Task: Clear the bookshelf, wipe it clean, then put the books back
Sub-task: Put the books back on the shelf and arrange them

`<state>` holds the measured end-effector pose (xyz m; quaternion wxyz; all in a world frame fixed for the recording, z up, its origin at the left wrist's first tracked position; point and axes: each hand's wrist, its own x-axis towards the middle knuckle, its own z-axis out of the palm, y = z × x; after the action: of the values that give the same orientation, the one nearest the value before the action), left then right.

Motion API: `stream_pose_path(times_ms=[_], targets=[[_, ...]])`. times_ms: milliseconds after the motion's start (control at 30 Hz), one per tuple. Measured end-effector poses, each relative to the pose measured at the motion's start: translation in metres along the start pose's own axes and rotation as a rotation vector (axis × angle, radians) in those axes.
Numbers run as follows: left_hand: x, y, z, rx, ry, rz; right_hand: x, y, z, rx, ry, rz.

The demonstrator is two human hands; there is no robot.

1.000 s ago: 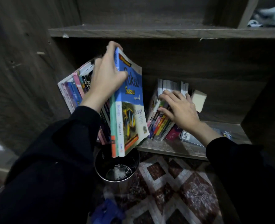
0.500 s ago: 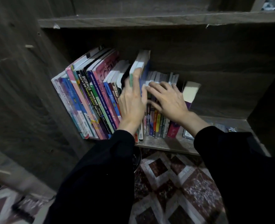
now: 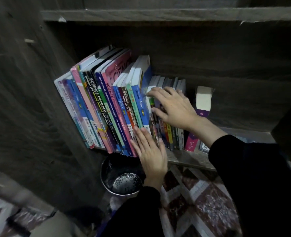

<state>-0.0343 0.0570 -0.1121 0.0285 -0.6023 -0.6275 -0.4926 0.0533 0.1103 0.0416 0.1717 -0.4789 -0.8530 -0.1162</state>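
Both hands flat, gripping nothing: left hand [image 3: 152, 153] presses the blue Fokus workbook [image 3: 142, 106]; right hand [image 3: 174, 106] steadies the smaller paperbacks [image 3: 171, 134]. Stiff, glossy, likely slippery; push at the spine.

- Tall books [image 3: 107, 106] stand at the left end of our shelf board [image 3: 189, 159], leaning left against the side panel [image 3: 30, 100]
- Short books [image 3: 172, 134] just right of them
- Our left hand [image 3: 151, 154] lies flat on the tall spines' lower ends; our right hand [image 3: 173, 106] on the short books
- Pot [image 3: 122, 175] on the floor, below the shelf's front edge
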Motion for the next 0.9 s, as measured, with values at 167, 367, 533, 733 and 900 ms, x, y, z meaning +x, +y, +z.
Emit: stream_pose_path(times_ms=[167,367,533,733,900], targets=[[-0.011,-0.003,-0.001,-0.077,-0.053,-0.040,-0.032,0.030,-0.023,0.054,0.372,0.391],[-0.026,-0.002,-0.009,-0.118,-0.190,-0.123,-0.071,0.055,0.001,1.146,0.224,0.936],[-0.028,0.009,-0.023,-0.183,-0.219,-0.150,-0.038,0.041,0.015,1.104,0.086,0.898],[-0.019,0.000,-0.020,-0.072,-0.117,-0.097,-0.033,0.035,0.020,1.118,0.226,0.930],[-0.006,0.008,0.023,-0.007,-0.007,-0.235,-0.041,0.033,0.022,1.115,0.329,0.900]])
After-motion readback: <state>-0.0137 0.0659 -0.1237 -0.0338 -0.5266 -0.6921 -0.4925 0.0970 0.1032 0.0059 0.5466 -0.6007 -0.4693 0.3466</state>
